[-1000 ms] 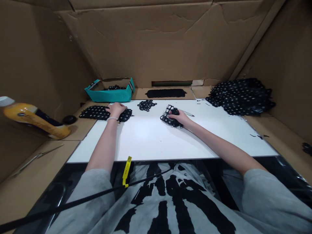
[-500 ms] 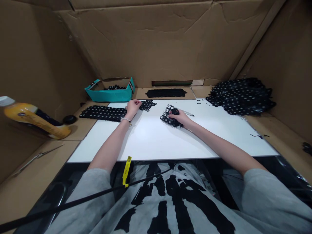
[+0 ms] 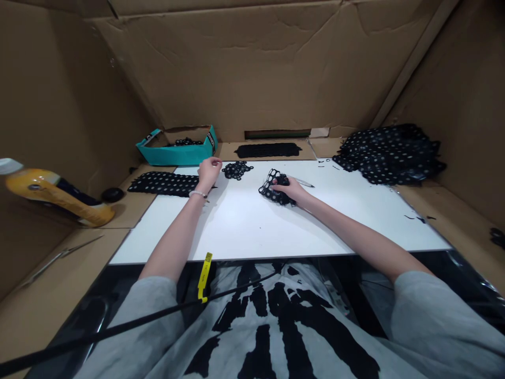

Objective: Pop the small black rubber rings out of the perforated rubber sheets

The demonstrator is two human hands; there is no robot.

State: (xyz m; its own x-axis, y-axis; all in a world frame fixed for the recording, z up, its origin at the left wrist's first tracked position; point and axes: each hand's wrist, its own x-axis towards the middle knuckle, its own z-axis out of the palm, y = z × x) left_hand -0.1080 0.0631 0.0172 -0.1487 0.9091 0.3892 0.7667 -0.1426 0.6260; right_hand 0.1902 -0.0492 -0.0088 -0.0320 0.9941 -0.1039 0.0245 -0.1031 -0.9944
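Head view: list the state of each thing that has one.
Black perforated sheet: curled, gripped in right hand.
Small black rings: loosely heaped on white board.
Flat black dotted strip: spread out, partly hidden by left hand.
Large black dotted pile: unevenly heaped.
Teal cardboard box: open-topped, black pieces inside.
Yellow plastic bottle: capped.
Thin white pen: lying down.

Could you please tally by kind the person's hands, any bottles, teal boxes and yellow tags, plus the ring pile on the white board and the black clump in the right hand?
Hands (left hand, right hand): 2
Ring pile: 1
Black clump: 1
Teal box: 1
Bottle: 1
Yellow tag: 1
Total: 7
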